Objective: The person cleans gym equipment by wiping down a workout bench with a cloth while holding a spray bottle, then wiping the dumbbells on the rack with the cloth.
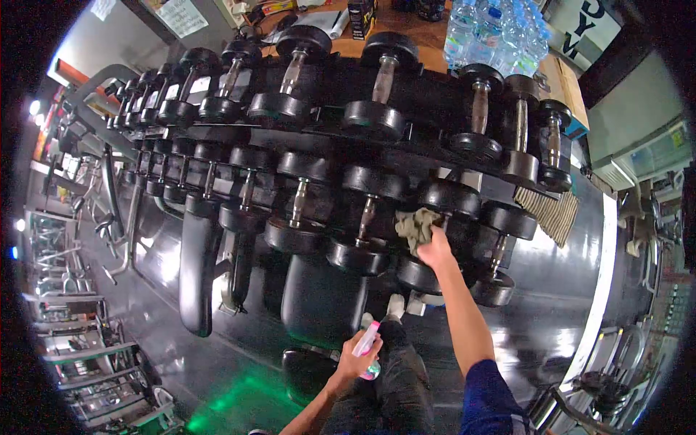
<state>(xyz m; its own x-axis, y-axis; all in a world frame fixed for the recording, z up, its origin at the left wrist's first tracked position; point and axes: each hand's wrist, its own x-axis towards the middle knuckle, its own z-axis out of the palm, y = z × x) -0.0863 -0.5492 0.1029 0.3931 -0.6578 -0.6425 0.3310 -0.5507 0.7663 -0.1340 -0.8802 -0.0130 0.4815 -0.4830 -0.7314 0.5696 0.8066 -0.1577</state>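
Observation:
My right hand [435, 249] is closed on a crumpled greenish-grey cloth [416, 228], which lies against a black dumbbell [449, 198] on the lower row of the rack. The cloth and hand hide much of that dumbbell's handle. Lower down, in front of my legs, my left hand [360, 353] is wrapped round a spray bottle [368, 339] with a pink and white top. To the left of the cloth lies another dumbbell [368, 217] with a metal handle, and to its right one more [500, 250].
An upper row of dumbbells [384, 83] runs above. Behind it, water bottles [493, 32] stand on a wooden counter [428, 36]. Padded benches [322, 293] stand below the rack. A striped mat [554, 217] lies at the right; gym machines line both sides.

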